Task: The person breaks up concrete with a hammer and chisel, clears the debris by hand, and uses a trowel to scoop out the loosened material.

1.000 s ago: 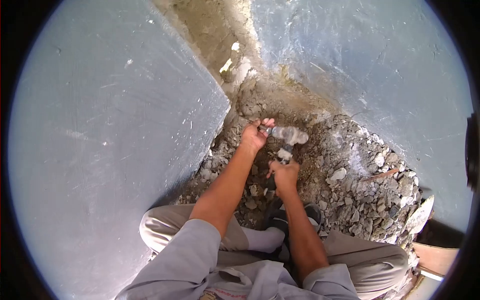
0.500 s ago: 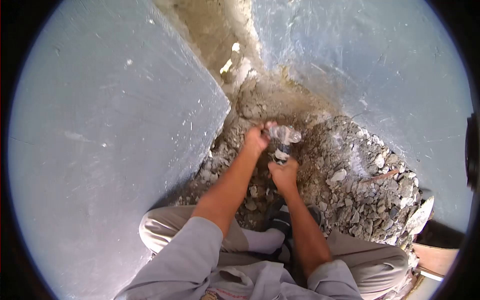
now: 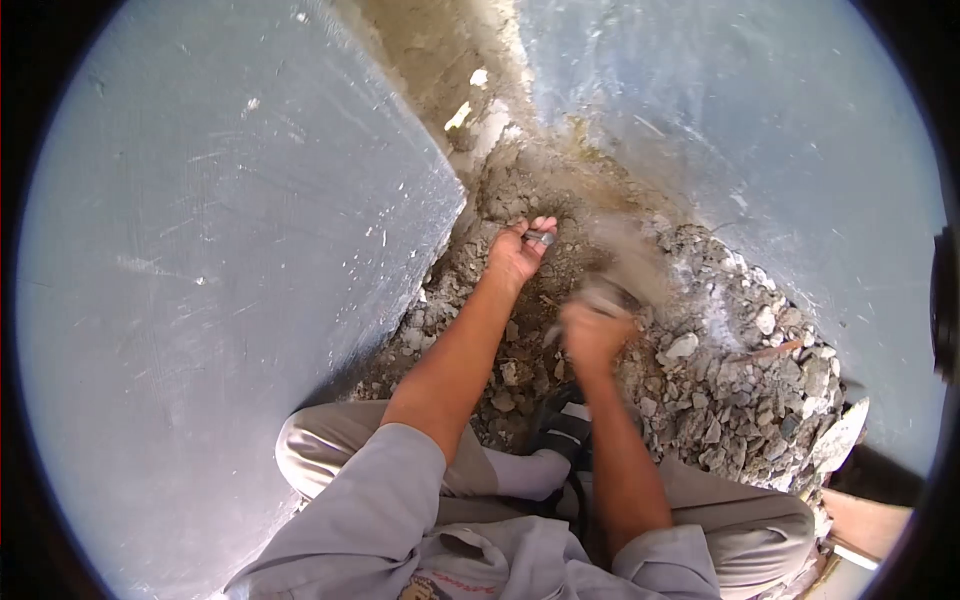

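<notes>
The chisel (image 3: 544, 238) is a short piece of grey metal. It lies in the left hand (image 3: 513, 256), and its blunt, rounded end points to the picture's right, out of the fingers. The hammer (image 3: 614, 291) is held in the right hand (image 3: 597, 333), apart from the chisel, over the grey, broken rubble (image 3: 735, 385). It is strongly blurred (its exact shape and tilt I cannot tell).

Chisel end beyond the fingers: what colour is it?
Grey. The chisel end shows best in the head view, though small.
</notes>
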Tool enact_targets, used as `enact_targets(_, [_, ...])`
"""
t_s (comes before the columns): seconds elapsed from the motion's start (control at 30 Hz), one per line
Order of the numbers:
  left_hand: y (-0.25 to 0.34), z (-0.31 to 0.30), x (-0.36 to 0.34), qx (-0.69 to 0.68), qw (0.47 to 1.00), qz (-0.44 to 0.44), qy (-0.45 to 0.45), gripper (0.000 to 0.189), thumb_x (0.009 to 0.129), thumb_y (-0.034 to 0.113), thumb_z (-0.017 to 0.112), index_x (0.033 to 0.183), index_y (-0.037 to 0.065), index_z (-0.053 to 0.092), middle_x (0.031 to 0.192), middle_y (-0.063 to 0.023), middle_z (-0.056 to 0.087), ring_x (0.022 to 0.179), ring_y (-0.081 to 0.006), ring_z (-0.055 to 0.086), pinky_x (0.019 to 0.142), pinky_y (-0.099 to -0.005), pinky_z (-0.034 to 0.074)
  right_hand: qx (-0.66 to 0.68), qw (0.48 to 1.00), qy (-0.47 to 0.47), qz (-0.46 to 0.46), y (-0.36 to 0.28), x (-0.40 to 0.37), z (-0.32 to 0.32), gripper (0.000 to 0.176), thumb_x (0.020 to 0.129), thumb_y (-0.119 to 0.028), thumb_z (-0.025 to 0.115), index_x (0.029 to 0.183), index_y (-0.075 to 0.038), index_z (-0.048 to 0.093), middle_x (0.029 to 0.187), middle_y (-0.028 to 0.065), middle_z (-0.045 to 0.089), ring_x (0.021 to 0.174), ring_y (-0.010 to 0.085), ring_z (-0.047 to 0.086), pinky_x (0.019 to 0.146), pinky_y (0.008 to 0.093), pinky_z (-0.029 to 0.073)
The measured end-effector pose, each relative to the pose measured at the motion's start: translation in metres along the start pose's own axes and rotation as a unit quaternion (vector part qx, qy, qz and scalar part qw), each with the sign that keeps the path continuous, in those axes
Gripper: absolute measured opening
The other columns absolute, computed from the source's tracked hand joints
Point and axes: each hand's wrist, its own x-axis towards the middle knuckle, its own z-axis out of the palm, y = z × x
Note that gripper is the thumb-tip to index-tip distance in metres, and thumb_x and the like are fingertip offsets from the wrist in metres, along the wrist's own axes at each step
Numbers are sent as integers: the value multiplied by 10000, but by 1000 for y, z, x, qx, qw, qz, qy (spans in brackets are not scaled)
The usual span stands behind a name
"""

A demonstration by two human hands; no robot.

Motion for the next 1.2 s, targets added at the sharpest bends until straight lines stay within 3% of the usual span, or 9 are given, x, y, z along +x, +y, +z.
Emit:
enact_targets(0.1, [-5,-9,3,12,1000,10,21,172,1009,71,364,1102,1,491,1104,-239,622,984,-354,653,910,-506,539,131,945,-134,269,10,-25,20,260,719,23,634,974,48,591,683,74,602,483,161,552,446,307,453])
enact_targets(0.43, [11,3,1,-35,999,-11,3,150,1035,106,375,1057,-22,449,996,-192,622,940,-336,660,875,-478,559,154,961,155,-170,-144,57,-62,42,783,11,644,783,-31,647,711,55,613,623,141,591,591,270,485])
enact_targets(0.5, [12,9,0,-46,998,-4,30,180,1034,105,384,1102,-35,474,1049,-212,628,955,-345,662,883,-478,565,219,943,234,-89,-97,34,-29,110,777,2,637,683,-55,636,700,54,615,643,152,593,642,299,493])
enact_targets(0.6, [13,-4,7,-32,999,-39,-5,177,1029,103,383,1078,-30,490,1049,-218,635,948,-344,663,900,-491,554,41,976,-145,160,39,-27,31,193,734,-66,699,885,15,610,694,65,633,625,141,590,585,321,492])
enact_targets(0.7, [8,-16,-1,-15,1000,3,3,145,1018,101,408,1003,-4,507,1021,-213,635,939,-322,662,854,-451,559,70,956,-141,249,-10,-24,15,215,741,-58,707,921,16,616,691,53,626,554,119,569,511,299,466])
enact_targets(1.0, [17,6,-19,-18,999,5,37,168,1036,128,397,1070,-7,491,1091,-225,629,960,-314,673,805,-421,596,72,958,139,-241,-150,55,-60,75,816,-12,642,765,-3,588,720,81,618,620,154,601,551,276,488])
enact_targets(1.07, [19,1,-9,-22,1000,-2,14,168,1031,118,405,1076,-12,501,1070,-219,637,964,-333,667,822,-436,585,91,965,164,-185,-94,31,-24,72,799,5,624,744,-10,580,737,85,629,671,150,610,567,297,496])
enact_targets(1.17, [17,-12,2,32,998,-25,-45,200,1005,95,436,1115,-55,508,1054,-213,650,995,-360,649,914,-511,537,-7,958,-191,215,6,-10,24,198,708,-102,663,853,30,632,695,101,633,650,180,591,613,349,489])
enact_targets(1.2, [15,-22,6,-23,995,-91,12,203,985,67,434,1129,-56,508,1033,-216,657,948,-364,643,933,-535,512,-32,960,-200,192,3,-15,21,216,714,-103,644,864,50,622,676,108,625,636,167,575,616,343,488])
